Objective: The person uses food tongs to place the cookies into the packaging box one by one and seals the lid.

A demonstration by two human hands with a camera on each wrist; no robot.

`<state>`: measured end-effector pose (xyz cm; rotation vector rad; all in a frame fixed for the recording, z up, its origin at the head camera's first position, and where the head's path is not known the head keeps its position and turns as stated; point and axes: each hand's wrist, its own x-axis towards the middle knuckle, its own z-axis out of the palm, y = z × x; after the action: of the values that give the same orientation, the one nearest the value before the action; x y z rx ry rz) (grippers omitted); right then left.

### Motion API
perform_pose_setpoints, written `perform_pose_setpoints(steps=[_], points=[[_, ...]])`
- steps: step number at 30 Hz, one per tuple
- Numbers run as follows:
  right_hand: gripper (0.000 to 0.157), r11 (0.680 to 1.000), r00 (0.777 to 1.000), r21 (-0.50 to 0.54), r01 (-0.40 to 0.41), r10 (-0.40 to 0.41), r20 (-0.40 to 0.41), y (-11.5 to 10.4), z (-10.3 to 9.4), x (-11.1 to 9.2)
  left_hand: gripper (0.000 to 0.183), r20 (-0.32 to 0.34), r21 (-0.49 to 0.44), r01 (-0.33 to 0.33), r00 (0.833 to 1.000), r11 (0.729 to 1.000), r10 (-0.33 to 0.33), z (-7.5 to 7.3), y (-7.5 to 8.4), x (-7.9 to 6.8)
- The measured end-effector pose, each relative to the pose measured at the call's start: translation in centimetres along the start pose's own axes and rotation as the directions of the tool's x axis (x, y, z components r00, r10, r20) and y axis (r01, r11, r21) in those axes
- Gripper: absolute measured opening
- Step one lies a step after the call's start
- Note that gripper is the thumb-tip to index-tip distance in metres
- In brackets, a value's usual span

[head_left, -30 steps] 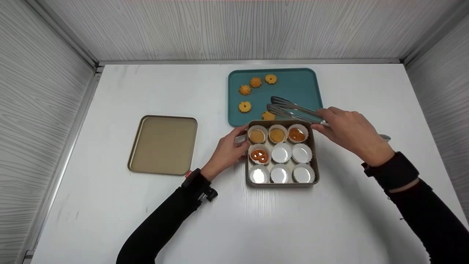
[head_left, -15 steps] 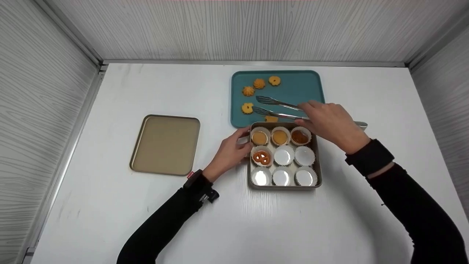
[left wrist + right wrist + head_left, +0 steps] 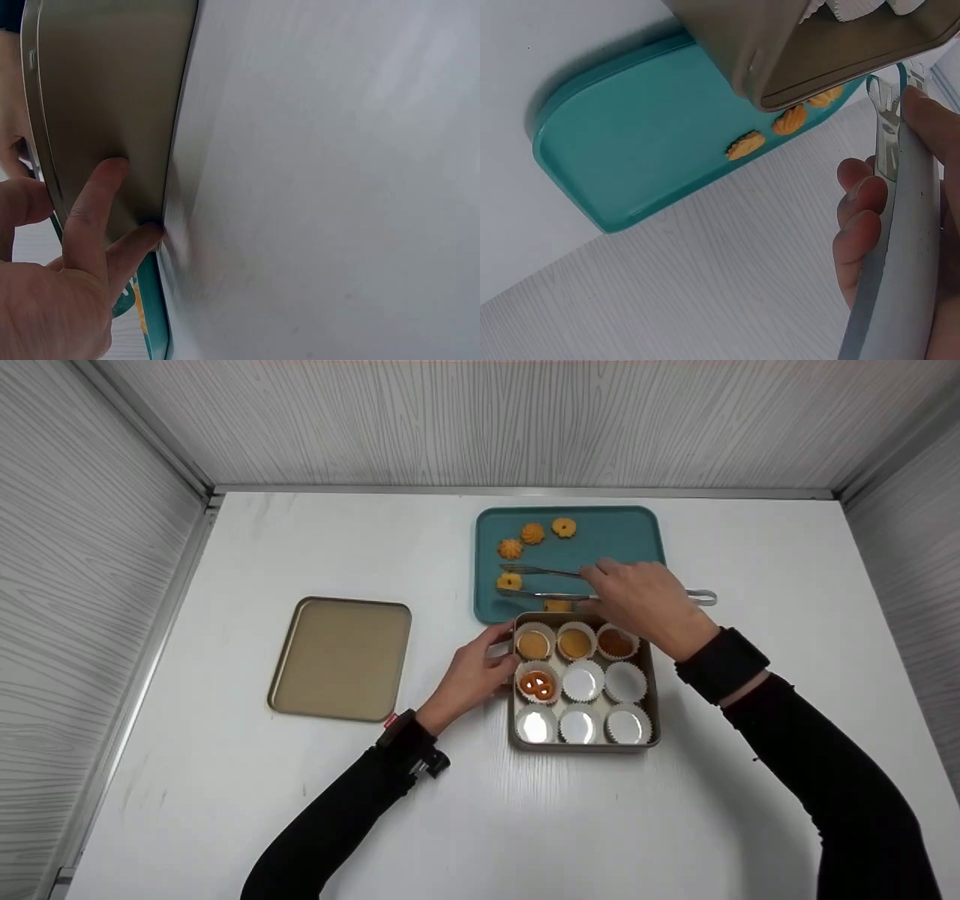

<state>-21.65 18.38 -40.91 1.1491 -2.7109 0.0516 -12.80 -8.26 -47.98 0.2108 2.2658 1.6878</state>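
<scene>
My right hand [image 3: 637,592] grips metal tongs [image 3: 540,595] over the teal tray [image 3: 607,532]. The tongs' slotted tips stand apart, one on each side of a ring-shaped cookie [image 3: 509,581]; whether they touch it I cannot tell. My left hand [image 3: 472,671] rests its fingers [image 3: 90,217] against the left wall of a square tin [image 3: 581,748]. Inside the tin, white paper cups stand in rows. The back-row cups hold two pale round cookies [image 3: 533,644] and a brown piece [image 3: 616,643]; a pretzel [image 3: 537,685] lies in the middle-left cup.
Several other cookies [image 3: 532,534] lie on the tray, one [image 3: 557,605] partly hidden behind the tin's back rim. A flat gold square lid or tray [image 3: 341,660] lies to the left on the white table [image 3: 450,825]. Panelled walls stand behind and at both sides.
My right hand and the tongs have moved left across the tray, from above the near cookie to around the left ring-shaped cookie. The left hand stays at the tin.
</scene>
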Motion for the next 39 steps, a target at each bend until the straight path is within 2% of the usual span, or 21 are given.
perform_pose_setpoints(steps=[13, 24, 33, 39], points=[[0.039, 1.000, 0.997, 0.014, -0.025, 0.024, 0.074, 0.1, 0.6, 0.8, 0.059, 0.000, -0.014, -0.015, 1.000, 1.000, 0.015, 0.0, 0.0, -0.1], [0.042, 1.000, 0.999, 0.007, -0.006, 0.006, 0.050, 0.3, 0.9, 0.9, 0.060, 0.003, -0.021, -0.006, 1.000, 1.000, 0.006, -0.1, 0.0, 0.0], [0.031, 0.999, 1.000, -0.038, -0.003, 0.003, -0.001, 0.6, 1.5, 0.5, 0.060, 0.010, -0.019, 0.018, 1.000, 1.000, -0.018, 0.0, 0.1, 0.2], [0.027, 1.000, 0.999, -0.027, -0.015, 0.014, -0.044, 1.0, 1.2, -0.2, 0.059, 0.013, -0.015, 0.000, 1.000, 1.000, 0.000, 0.0, 0.0, 0.5]])
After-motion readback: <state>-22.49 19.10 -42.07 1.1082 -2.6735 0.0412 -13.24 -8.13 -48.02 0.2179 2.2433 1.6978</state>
